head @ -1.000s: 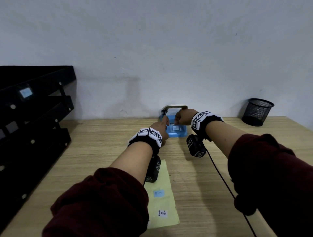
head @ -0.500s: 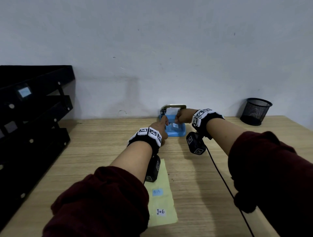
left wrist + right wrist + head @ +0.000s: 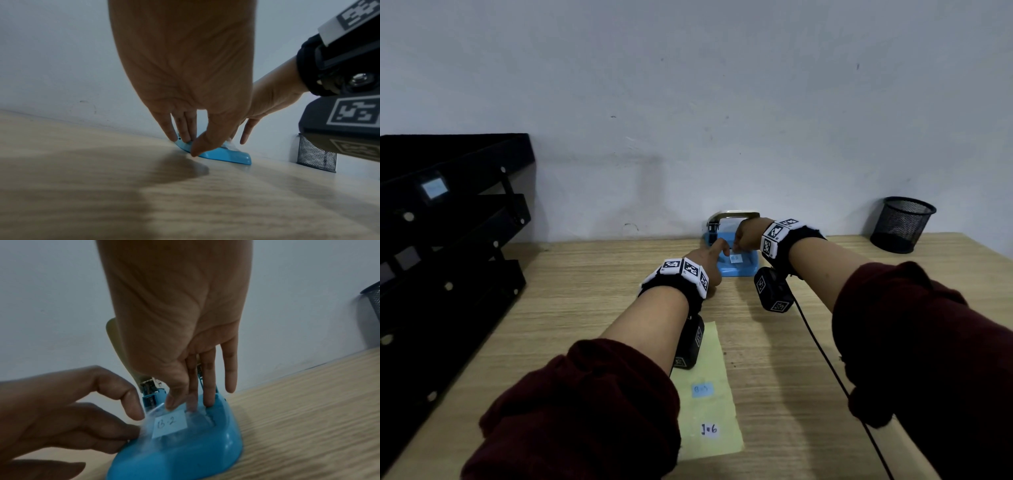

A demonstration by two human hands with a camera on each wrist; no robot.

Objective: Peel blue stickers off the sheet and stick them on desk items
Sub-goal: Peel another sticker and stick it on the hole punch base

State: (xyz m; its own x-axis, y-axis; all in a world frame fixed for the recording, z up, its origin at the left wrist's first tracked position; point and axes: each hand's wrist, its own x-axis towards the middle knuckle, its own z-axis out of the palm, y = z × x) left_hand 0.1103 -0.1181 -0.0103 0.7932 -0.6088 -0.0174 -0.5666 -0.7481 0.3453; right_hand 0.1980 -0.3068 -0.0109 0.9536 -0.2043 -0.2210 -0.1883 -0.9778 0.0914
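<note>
Yellow sheet point(image 3: 705, 404) lies nearest you, two stickers on it. Beyond it, steady the blue punch point(image 3: 185, 449) with your left hand point(image 3: 68, 408), fingers loosely curled against its side. Sticker point(image 3: 170, 425) marked B-2 sits on the punch top. Your right hand point(image 3: 179, 337) has straight fingers down at the sticker's far edge, gripping nothing. Press from the middle outward until every edge lies flat.

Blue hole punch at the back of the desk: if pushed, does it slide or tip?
The blue hole punch sits on a wide, low base, so it probably slides rather than tips. Its glossy plastic looks slippery on the smooth wooden desk, perhaps why the left hand steadies it. The raised metal handle adds top weight; a push there might rock it.
</note>
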